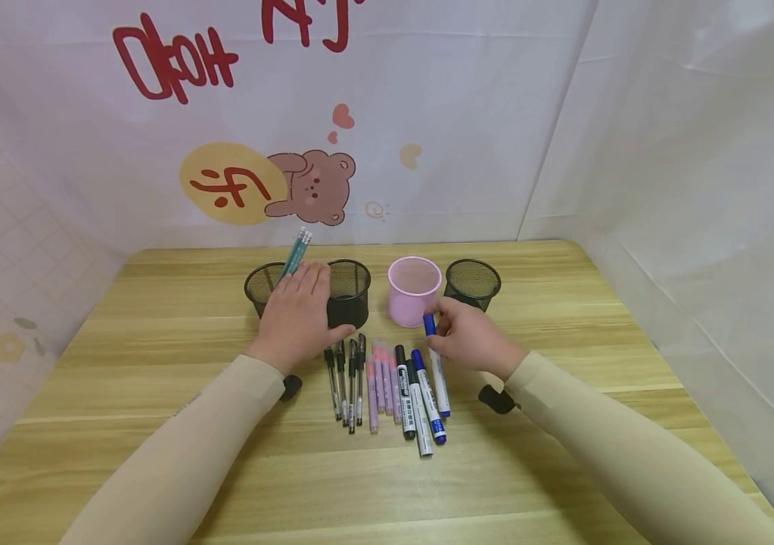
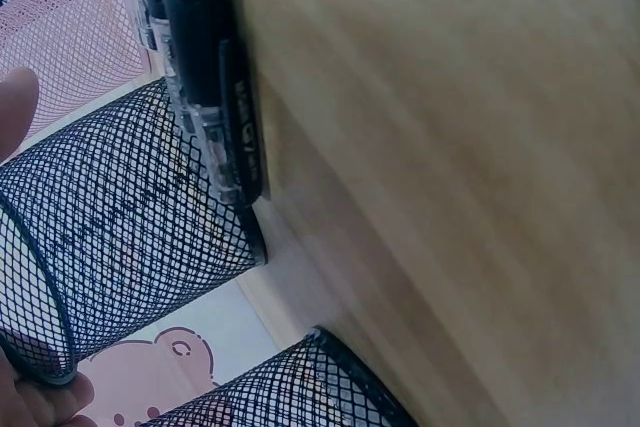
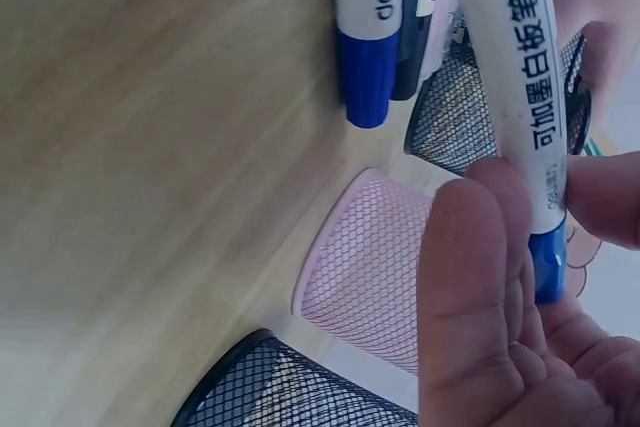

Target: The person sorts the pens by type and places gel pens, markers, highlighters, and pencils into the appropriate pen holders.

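My right hand (image 1: 471, 337) pinches a white whiteboard marker (image 3: 525, 97) with a blue cap between thumb and fingers. The marker slants in front of the pink mesh pen cup (image 1: 410, 306), beside another blue-capped marker (image 1: 430, 393). My left hand (image 1: 298, 310) lies at the left side of a black mesh pen cup (image 1: 349, 310), fingers extended. Its fingertips are near the rim in the left wrist view, and contact is unclear. Teal pencils (image 1: 296, 253) stand in the leftmost black cup (image 1: 259, 291), partly hidden behind that hand.
Several black gel pens (image 1: 352, 386), pink-purple highlighters (image 1: 381, 378) and black markers (image 1: 405, 393) lie in a row before the cups. Another black mesh cup (image 1: 471, 284) stands at the right. A printed white curtain (image 1: 455, 151) hangs behind the wooden table (image 1: 155, 318).
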The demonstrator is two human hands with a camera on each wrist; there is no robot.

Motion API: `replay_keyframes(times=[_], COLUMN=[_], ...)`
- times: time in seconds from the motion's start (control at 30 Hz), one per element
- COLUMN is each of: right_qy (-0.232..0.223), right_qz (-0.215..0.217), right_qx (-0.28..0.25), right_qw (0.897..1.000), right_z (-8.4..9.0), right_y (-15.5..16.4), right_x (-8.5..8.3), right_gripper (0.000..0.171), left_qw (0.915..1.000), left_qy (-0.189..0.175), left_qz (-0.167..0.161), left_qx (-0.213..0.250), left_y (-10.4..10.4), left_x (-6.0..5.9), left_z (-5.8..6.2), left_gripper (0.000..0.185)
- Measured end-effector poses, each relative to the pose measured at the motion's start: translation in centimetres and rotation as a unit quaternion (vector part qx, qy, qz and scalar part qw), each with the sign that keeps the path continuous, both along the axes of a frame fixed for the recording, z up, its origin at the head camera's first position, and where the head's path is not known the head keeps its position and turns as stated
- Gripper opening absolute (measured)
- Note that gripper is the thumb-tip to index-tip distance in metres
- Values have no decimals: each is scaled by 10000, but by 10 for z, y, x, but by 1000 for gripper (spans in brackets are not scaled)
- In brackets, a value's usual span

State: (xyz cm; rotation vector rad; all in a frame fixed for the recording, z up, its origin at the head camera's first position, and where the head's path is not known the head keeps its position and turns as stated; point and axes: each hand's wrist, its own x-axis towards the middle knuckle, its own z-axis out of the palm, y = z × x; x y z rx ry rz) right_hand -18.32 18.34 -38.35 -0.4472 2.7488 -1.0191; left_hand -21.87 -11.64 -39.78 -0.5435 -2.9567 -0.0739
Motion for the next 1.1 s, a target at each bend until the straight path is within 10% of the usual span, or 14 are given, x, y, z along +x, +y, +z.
replay_keyframes(times=[1.1], right_qy=[595], right_qz=[-564], right_qx=[-2411], right_qw=[9670], right_z=[9], right_y=[-23], right_x=[-5], right_gripper=[40], left_qw=[9999], left_qy=[126], left_qz=[-63], left_qx=[-72], left_y=[-1], left_x=[-1], left_z=[-2], left_gripper=[116])
